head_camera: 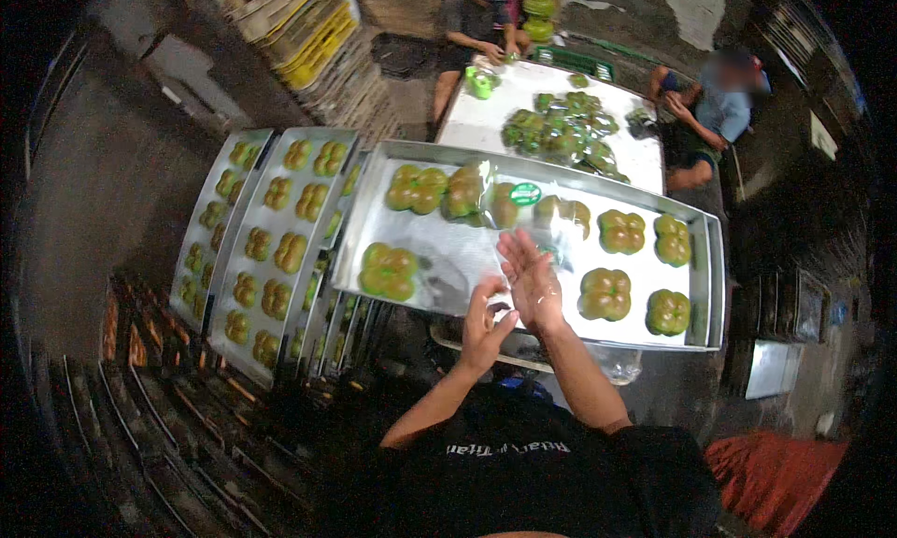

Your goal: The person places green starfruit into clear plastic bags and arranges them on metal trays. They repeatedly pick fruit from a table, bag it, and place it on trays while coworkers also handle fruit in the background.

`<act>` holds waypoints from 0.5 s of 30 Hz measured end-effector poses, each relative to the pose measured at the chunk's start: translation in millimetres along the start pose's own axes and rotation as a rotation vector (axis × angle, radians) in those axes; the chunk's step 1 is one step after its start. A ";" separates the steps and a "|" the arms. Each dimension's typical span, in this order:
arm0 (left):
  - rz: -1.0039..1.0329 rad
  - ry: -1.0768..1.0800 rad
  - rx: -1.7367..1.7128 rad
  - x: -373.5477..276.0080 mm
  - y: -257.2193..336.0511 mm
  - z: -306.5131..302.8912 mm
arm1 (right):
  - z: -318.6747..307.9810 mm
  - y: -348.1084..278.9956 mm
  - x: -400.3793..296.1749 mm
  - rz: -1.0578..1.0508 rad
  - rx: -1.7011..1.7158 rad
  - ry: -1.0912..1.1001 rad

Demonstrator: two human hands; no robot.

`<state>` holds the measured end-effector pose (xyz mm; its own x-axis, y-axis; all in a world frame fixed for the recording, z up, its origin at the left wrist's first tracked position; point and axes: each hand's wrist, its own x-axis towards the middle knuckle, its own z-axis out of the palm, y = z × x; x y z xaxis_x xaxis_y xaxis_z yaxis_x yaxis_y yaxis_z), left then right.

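My left hand (483, 328) is over the near edge of a long metal tray (704, 279), fingers curled and apart, with nothing clear between them. Beside it, my right hand (532, 282) is raised over the tray with its fingers extended. Blurred clear plastic (560, 254) with a green label shows at its fingertips; whether the hand grips it is unclear. Four-lobed greenish-brown buns (606, 294) lie in the tray, with one more at the near left (387, 272). Along the far side, a bun cluster (466, 191) is partly covered by clear plastic with a green oval label (525, 194).
More trays of buns (291, 251) stand at the left, near dark racks (140, 426). Beyond my tray, a white table (476, 121) holds bagged buns (560, 128). Two people sit around it, one at the far side and one at the right. A red cloth-like sheet (778, 475) lies lower right.
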<state>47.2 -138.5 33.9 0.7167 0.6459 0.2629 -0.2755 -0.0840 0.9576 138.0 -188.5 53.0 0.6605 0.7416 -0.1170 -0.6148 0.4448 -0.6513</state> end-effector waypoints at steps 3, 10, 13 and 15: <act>-0.639 0.283 -0.968 18.0 24.2 -51.7 | 16.0 60.3 2.6 0.431 0.401 -0.139; -0.135 0.894 -0.750 26.9 8.7 -227.1 | 43.9 152.9 107.9 -0.595 -1.847 -0.740; -0.080 0.905 -0.884 31.2 21.7 -263.7 | 48.0 161.0 116.9 -0.538 -1.931 -0.791; -0.108 0.930 -0.994 38.9 31.3 -275.8 | 43.0 167.2 119.6 -0.462 -1.942 -0.704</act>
<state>-110.3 93.3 41.7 0.1806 0.9150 -0.3608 -0.8694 0.3200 0.3764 95.7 -3.8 -37.6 0.0774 0.9820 0.1721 0.9358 -0.0120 -0.3522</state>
